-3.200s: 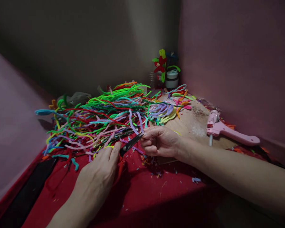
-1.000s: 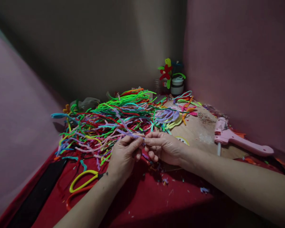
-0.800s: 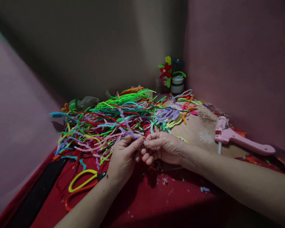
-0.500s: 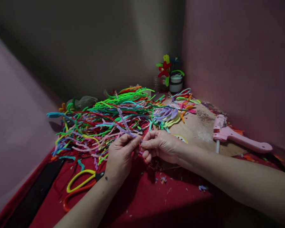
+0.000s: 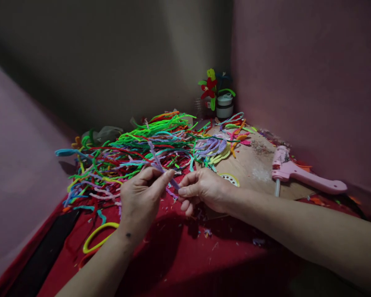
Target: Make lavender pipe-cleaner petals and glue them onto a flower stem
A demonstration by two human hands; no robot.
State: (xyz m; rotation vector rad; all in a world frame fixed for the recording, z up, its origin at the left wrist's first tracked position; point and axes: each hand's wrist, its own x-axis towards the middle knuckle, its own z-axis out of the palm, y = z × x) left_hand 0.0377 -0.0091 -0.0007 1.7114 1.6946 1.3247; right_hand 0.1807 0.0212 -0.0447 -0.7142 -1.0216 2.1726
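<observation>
A purple pipe cleaner (image 5: 174, 184) runs between my two hands above the red cloth. My left hand (image 5: 142, 197) is closed on it, thumb and forefinger pinching its middle, with fuzzy purple lengths sticking up past the fingers. At its near right end, the fingertips of my right hand (image 5: 204, 190) pinch it, the other fingers curled below. Behind both hands spreads a big heap of coloured pipe cleaners (image 5: 160, 136). Bent purple loops (image 5: 210, 146) lie at the heap's right side.
On the right, a pink glue gun (image 5: 309, 175) rests on a brown board (image 5: 250, 165). Yellow-handled scissors (image 5: 100, 237) lie partly under my left forearm. A red pipe-cleaner flower (image 5: 209, 88) stands by a lidded jar (image 5: 225, 108) at the back. Fuzz scraps dot the red cloth (image 5: 179, 255).
My left hand has shifted left and away from the right, so more of the purple pipe cleaner shows between them. The whole view has slid slightly, and the scissors are more covered.
</observation>
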